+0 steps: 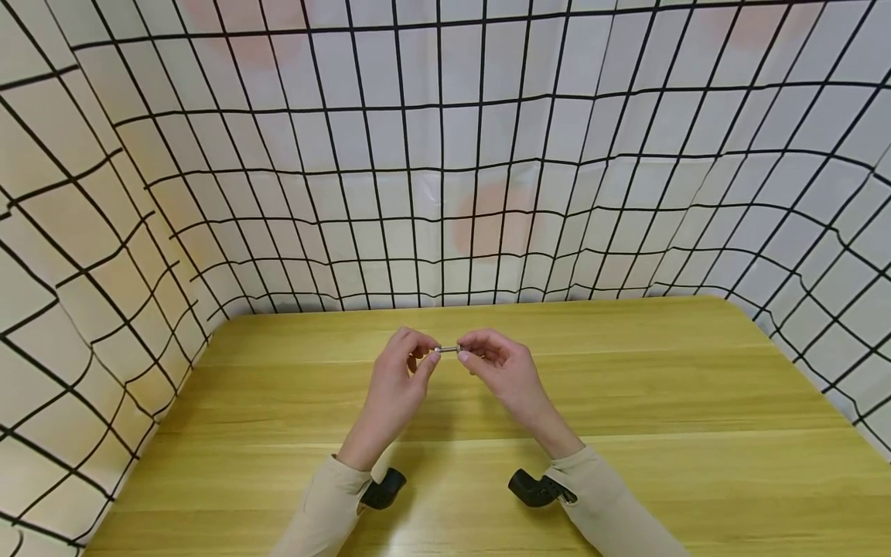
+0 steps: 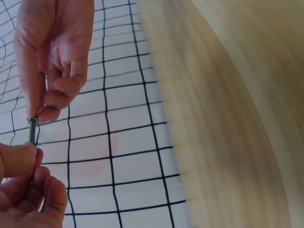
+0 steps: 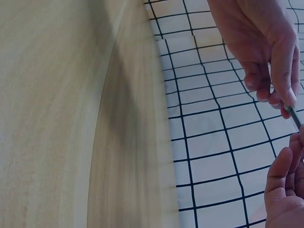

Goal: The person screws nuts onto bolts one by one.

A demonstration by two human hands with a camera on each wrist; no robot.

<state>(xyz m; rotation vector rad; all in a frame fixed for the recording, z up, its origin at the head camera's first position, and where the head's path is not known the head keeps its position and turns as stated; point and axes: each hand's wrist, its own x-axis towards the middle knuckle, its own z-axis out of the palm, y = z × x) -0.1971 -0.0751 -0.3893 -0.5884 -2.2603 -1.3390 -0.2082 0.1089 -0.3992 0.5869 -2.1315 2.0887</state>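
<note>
One threaded bolt [image 1: 448, 349] is held above the single desk [image 1: 647, 371], its long axis running left to right between two hands, neither clearly nearer. The left hand [image 1: 395, 381] pinches its left end, the right hand [image 1: 513, 373] its wider, headed right end.

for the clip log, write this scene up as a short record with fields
item: threaded metal bolt
left grip: pinches one end of the bolt
right grip: pinches the other end
bolt pose: roughly level in the head view, held off the table
surface: wood-grain table
backdrop: white sheeting with black grid lines
worn: beige sleeves, a black device at each wrist
unclear: fine detail of the bolt's ends
</note>
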